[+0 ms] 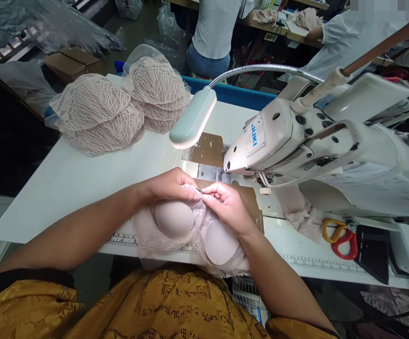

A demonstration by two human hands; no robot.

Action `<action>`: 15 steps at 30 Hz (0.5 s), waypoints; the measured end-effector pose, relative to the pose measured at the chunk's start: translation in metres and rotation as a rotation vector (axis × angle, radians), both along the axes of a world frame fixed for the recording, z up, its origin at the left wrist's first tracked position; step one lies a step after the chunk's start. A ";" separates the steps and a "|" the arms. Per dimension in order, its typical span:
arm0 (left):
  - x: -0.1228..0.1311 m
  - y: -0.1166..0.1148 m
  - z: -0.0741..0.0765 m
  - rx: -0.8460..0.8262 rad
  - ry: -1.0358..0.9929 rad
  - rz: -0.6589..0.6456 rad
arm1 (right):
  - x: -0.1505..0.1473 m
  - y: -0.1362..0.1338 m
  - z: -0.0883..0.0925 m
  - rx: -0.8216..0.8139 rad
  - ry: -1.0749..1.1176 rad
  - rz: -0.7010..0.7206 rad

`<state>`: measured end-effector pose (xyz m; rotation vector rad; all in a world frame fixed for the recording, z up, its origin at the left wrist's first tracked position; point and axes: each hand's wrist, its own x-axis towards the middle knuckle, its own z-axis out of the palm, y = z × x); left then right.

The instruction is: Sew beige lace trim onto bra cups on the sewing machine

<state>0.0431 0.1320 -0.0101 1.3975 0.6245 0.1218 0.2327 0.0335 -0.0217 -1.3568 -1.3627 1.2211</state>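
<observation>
A pale pink lace bra (174, 219) with smooth moulded cups lies spread over the table's front edge, its lower part hanging toward my body. My left hand (174, 184) pinches the bra's upper lace edge near the centre. Close beside it, my right hand (225, 203) is closed at the same edge, thumb against fingers. A small dark thin item (200, 191) shows between the fingertips; its kind is too small to tell. Just beyond my hands stands the sewing machine's head (257, 136), with its needle area near a metal plate (209, 172).
Stacked beige lace cups (98, 113) sit at the table's back left. A lamp (194, 117) on a bent neck hangs over the middle. Scissors (343, 239) with red and yellow handles and a black tray (373, 252) lie at right. Co-workers (214, 33) are beyond the table.
</observation>
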 end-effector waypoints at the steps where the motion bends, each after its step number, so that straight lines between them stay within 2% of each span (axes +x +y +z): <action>1: 0.000 0.000 -0.001 -0.004 -0.004 0.000 | 0.000 0.000 -0.001 -0.017 0.036 -0.030; 4: 0.002 -0.001 -0.004 -0.005 -0.026 -0.002 | -0.002 0.000 -0.003 -0.066 0.155 -0.099; 6: 0.002 0.000 -0.006 0.012 -0.041 -0.023 | -0.004 0.001 -0.003 -0.119 0.183 -0.056; 9: -0.006 0.009 -0.003 0.085 0.006 -0.176 | -0.005 0.003 0.000 -0.135 0.047 0.014; 12: -0.024 0.025 0.005 0.156 0.132 -0.344 | 0.000 0.003 0.005 -0.092 -0.135 -0.033; 15: -0.039 0.036 0.013 0.203 0.220 -0.281 | 0.005 0.003 0.007 -0.155 -0.191 0.153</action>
